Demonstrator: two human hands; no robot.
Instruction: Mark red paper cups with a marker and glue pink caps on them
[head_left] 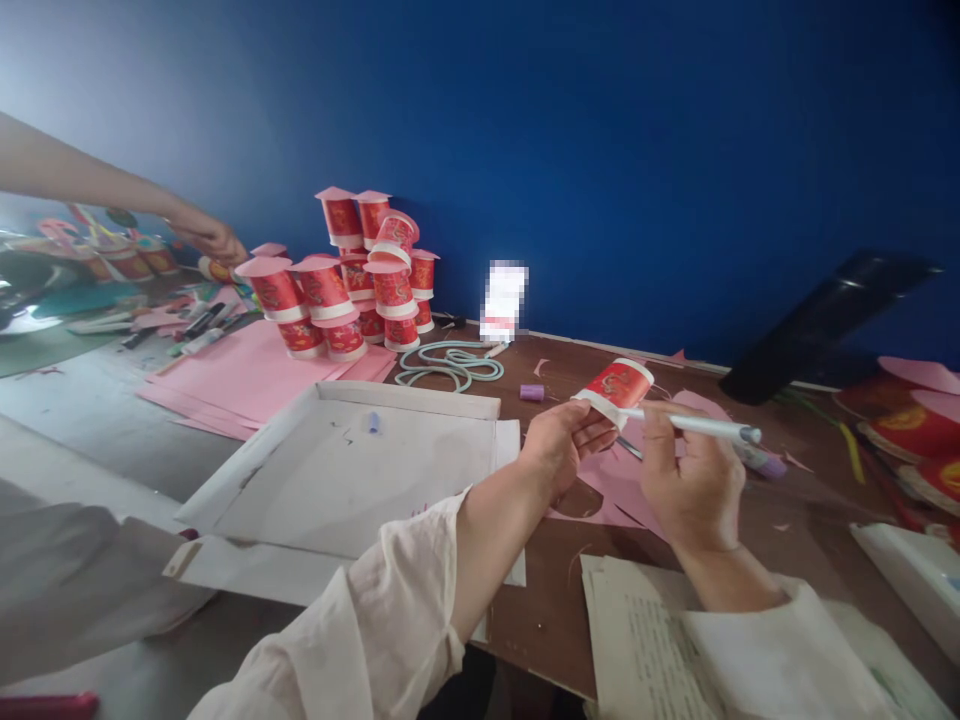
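My left hand point(559, 448) is closed around the white-rimmed end of a red paper cup point(618, 386) with a gold pattern, which is tilted on its side above the table. In my right hand point(694, 485) is a slim white pen point(712, 428), gripped between thumb and fingers. Its front end meets the cup near the white rim; whether the tip touches is too small to tell. Below both hands lie cut pink paper pieces point(611, 485). A small purple cap point(532, 393) rests on the table left of the cup.
Red cups with pink paper tops point(330, 285) are stacked at back left beside pink sheets point(217, 375). A shallow white box point(405, 480), coiled cable point(457, 365), lit phone point(504, 300), black cylinder point(810, 330) and printed papers point(637, 630) surround me. Another person's hand point(210, 235) reaches in left.
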